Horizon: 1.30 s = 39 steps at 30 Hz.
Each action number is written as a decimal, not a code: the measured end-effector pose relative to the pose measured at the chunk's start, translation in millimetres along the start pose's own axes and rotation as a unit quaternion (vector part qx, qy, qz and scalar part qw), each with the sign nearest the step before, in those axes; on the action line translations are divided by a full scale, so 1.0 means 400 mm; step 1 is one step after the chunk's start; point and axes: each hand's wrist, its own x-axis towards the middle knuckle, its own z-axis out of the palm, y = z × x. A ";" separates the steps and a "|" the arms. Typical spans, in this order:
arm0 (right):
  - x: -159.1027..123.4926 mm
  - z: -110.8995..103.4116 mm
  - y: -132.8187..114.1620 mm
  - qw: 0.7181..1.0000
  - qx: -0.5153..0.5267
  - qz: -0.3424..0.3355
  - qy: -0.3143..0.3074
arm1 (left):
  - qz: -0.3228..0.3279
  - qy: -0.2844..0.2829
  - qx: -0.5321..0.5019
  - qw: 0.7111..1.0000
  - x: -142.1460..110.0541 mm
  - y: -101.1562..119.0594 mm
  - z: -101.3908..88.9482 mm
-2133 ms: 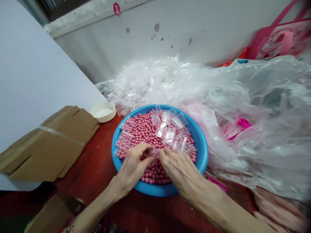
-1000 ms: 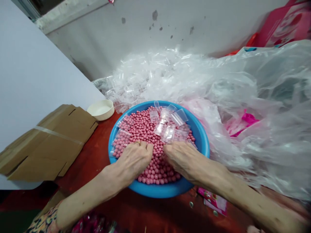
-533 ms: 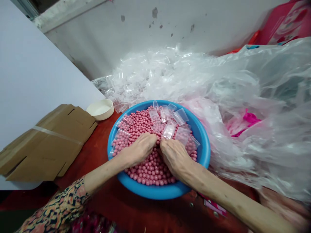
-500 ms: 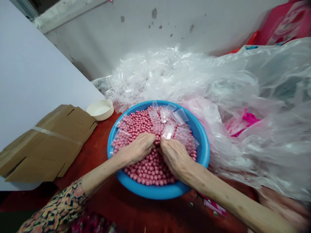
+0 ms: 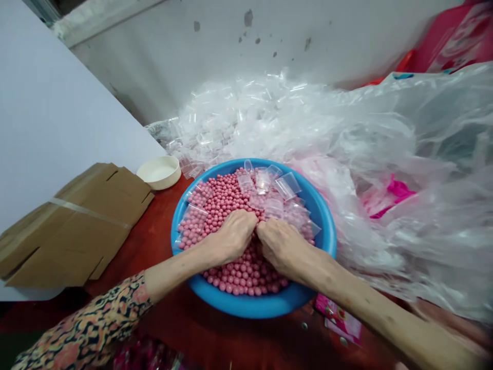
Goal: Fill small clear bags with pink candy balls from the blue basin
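A blue plastic basin [image 5: 254, 306] is filled with glossy pink beads [image 5: 246, 275], and several small clear zip bags [image 5: 269, 192] lie on them toward the far side. My left hand [image 5: 231, 236] and my right hand [image 5: 283, 246] are side by side in the middle of the basin, almost touching. Both press down among the beads with curled fingers. The fingertips are hidden, so I cannot tell whether they hold a bag or beads.
A large heap of clear plastic bags [image 5: 269, 118] rises behind the basin on the red tabletop [image 5: 169, 324]. A flattened cardboard box [image 5: 77, 231], a white round dish [image 5: 158, 172] and a white board [image 5: 57, 113] are at left. Pink packets [image 5: 339, 318] lie front right.
My hands have come closer together and moved toward the basin's centre, deeper among the beads. The bags on the far right side have shifted, and more of my patterned left sleeve shows.
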 end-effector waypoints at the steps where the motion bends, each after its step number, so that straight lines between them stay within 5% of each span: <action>1: 0.005 0.006 -0.004 1.000 -0.003 0.015 0.003 | -0.009 0.008 -0.009 1.000 0.013 -0.006 0.007; 7: -0.003 0.035 -0.019 0.994 -0.001 0.107 0.031 | -0.100 0.058 -0.087 0.990 0.048 -0.038 -0.007; 13: -0.028 0.013 -0.020 0.987 0.052 0.138 0.065 | -0.168 0.056 -0.241 0.954 0.018 0.008 -0.055; 23: -0.072 0.048 -0.006 0.955 0.194 0.078 0.209 | -0.179 0.122 -0.387 0.896 -0.047 0.049 -0.066; 31: -0.071 0.045 0.006 0.954 0.210 0.062 0.206 | -0.198 0.167 -0.419 0.870 -0.071 0.056 -0.065; 39: -0.045 0.030 0.019 0.957 0.182 0.036 0.222 | -0.188 0.287 -0.453 0.823 -0.115 0.075 -0.026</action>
